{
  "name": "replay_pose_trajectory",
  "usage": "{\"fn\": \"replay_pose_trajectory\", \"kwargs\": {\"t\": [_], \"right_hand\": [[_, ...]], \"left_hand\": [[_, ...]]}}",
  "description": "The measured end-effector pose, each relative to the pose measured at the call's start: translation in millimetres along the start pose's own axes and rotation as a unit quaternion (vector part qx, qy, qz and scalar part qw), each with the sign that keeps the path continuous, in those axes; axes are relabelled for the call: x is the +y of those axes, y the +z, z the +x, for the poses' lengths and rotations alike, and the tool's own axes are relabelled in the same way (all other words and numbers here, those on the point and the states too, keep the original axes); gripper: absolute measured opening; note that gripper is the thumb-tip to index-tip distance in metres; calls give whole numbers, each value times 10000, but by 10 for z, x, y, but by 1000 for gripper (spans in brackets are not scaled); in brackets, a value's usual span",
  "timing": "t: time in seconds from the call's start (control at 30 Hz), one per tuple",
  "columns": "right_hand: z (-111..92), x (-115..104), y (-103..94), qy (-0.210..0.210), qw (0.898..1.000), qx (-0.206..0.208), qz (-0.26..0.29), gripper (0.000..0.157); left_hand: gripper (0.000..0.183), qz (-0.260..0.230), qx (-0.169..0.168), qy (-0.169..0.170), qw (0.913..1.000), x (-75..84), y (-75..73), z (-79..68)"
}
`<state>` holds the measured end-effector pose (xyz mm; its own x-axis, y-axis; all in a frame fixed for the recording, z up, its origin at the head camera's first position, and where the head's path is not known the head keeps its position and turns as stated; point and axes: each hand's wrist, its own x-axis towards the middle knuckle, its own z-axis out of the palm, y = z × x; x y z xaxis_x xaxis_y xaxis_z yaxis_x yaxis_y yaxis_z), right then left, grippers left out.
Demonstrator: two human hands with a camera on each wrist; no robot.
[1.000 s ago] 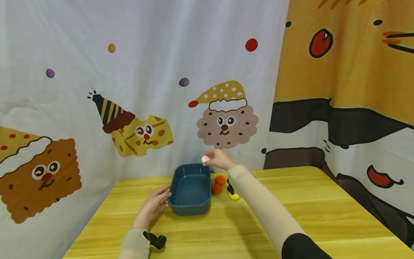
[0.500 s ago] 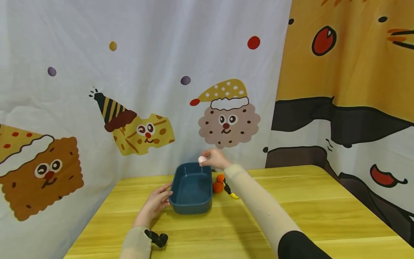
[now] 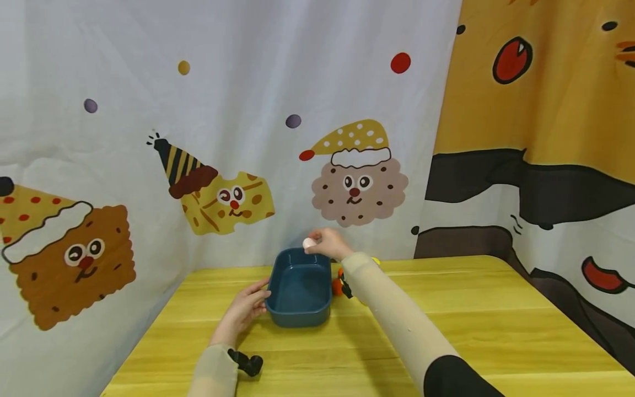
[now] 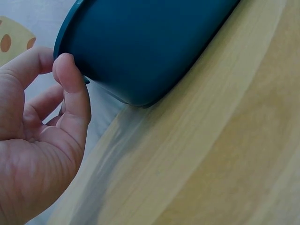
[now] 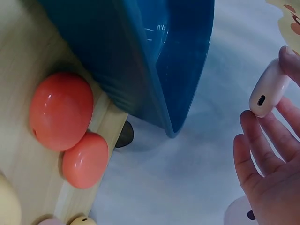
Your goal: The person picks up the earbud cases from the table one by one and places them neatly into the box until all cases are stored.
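A deep teal-blue rectangular bin (image 3: 300, 291) stands on the wooden table. My left hand (image 3: 243, 310) pinches its near left rim between thumb and fingers; the left wrist view shows the thumb tip (image 4: 68, 75) right at the edge. Raised over the bin's far right corner, my right hand (image 3: 331, 243) holds a small white rounded case (image 5: 270, 89) by thumb and fingertips. A dark oblong slot shows on the case's end. From the head view, the bin's inside shows only its bare floor.
Two orange-red rounded objects (image 5: 62, 111) sit just right of the bin, partly behind my right sleeve (image 3: 392, 309). A pale yellow object (image 5: 7, 204) lies near them. A printed curtain (image 3: 238, 82) hangs behind the table's back edge.
My right hand has moved a little left with the white case, further over the bin's far right corner. The left hand keeps its hold on the rim. The head view has shifted slightly.
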<state>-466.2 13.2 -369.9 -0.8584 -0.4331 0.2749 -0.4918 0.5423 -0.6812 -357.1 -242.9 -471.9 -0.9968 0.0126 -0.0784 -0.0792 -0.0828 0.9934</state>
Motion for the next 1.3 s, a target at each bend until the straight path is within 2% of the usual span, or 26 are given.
{"fn": "replay_pose_trajectory", "kwargs": {"t": [0.13,0.33,0.77,1.13,1.3], "right_hand": [[35,1,13,-4,9999,134,25,48],[98,16,37,-42,9998,166,-47,50],[97,-26,123,136,9997,166,-104,47],[130,-47,285,177,9997,173,21,46],[165,-43,353,243,9994,217,78,44]], "left_hand": [[54,19,-95,45,9999,31,18,5],[53,74,-63,74,9999,57,42,10],[53,-50,-163,48,9998,-36,72,22],[53,-40,-102,16,9999,-34,22,13],[58,-74,-238,182,9995,-11,-13,-19]]}}
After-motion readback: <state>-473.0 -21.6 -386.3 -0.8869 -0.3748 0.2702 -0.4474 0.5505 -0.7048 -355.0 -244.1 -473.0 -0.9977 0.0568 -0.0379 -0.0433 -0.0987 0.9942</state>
